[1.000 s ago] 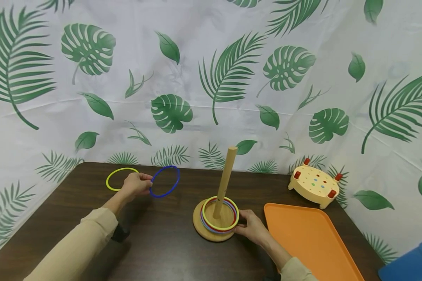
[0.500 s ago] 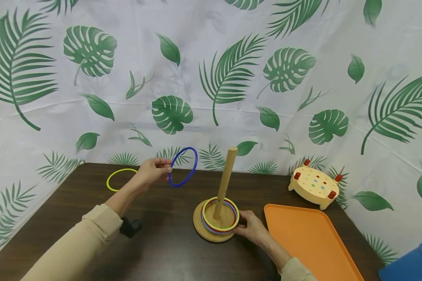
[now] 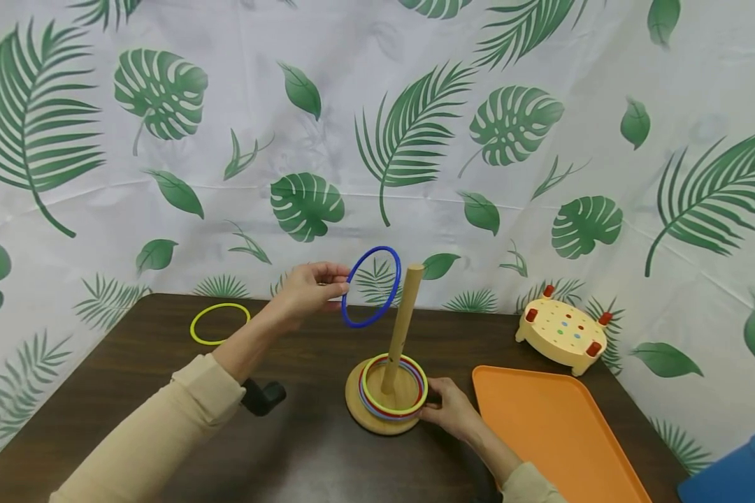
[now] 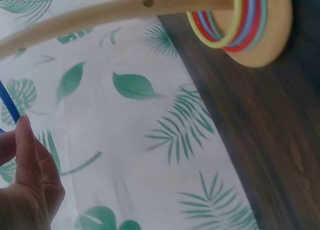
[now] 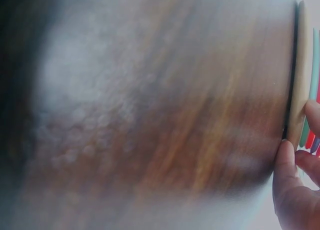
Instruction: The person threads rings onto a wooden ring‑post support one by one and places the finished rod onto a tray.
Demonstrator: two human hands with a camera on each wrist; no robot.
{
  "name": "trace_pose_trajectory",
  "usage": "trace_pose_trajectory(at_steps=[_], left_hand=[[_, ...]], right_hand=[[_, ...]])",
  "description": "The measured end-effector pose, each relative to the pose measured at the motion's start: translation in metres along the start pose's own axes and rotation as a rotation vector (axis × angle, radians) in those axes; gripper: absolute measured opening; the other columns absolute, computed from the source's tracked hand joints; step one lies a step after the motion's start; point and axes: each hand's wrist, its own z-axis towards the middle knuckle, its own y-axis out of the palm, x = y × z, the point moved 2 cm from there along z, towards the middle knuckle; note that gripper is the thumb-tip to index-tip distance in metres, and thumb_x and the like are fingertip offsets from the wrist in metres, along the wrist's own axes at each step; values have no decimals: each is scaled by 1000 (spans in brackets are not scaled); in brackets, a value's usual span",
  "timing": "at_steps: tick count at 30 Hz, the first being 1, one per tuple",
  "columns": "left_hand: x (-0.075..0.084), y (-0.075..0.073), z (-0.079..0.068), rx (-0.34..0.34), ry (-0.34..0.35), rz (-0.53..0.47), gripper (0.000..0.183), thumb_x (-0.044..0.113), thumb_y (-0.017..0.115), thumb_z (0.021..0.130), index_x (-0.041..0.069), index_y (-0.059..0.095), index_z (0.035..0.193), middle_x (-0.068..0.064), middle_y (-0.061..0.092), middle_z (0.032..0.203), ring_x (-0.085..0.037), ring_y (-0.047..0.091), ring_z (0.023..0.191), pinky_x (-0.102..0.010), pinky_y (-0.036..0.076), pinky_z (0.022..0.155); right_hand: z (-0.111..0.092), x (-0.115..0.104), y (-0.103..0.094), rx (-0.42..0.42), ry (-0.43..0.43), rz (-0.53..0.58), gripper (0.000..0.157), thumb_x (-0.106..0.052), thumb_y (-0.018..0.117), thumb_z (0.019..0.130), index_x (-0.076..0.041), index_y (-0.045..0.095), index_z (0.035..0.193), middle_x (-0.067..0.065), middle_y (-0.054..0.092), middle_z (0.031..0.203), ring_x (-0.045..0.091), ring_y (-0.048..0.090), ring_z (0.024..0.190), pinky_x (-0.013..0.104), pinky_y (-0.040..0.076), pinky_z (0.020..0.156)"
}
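Observation:
In the head view my left hand [image 3: 308, 292] pinches a blue ring [image 3: 398, 269] between thumb and fingers. The ring hangs tilted in the air, just left of the upper part of a wooden post [image 3: 405, 314]. That post leans slightly and rises from a round wooden base [image 3: 354, 399], where several coloured rings, a yellow ring [image 3: 395, 411] on top, lie around it. With thumb and fingertips my right hand [image 3: 451, 406] grips the base's right edge, as the right wrist view shows close up on the base rim [image 5: 300, 65]. A yellow ring [image 3: 210, 343] lies flat at the table's back left.
An orange tray [image 3: 541, 426] lies on the dark table [image 3: 314, 419] at the right. Behind it stands a cream pegboard [image 3: 560, 335] with red-tipped legs upward. A blue container [image 3: 732, 469] with a yellow top is at the lower right. A leaf-print cloth [image 3: 327, 140] hangs behind the table.
My left hand has lifted the blue ring from near the yellow ring and carried it right and upward, close to the post. The right hand has stayed at the base.

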Motion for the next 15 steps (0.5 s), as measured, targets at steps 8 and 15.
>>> trace_pose_trajectory(at_steps=[8,15], left_hand=[[10,20,6,-32,42,12,30,3,58,91,-6,56,120,-17,57,109,-21,59,94,-42,55,84],[11,37,9,-43,40,16,25,0,58,90,-6,59,114,-12,59,98,-22,60,90,-40,57,79]], right_hand=[[0,0,0,1,-6,-4,45,-5,79,72,1,64,114,13,57,106,31,50,108,49,47,91],[0,0,0,4,-10,-12,46,-5,79,71,1,64,115,13,58,106,31,51,107,51,45,92]])
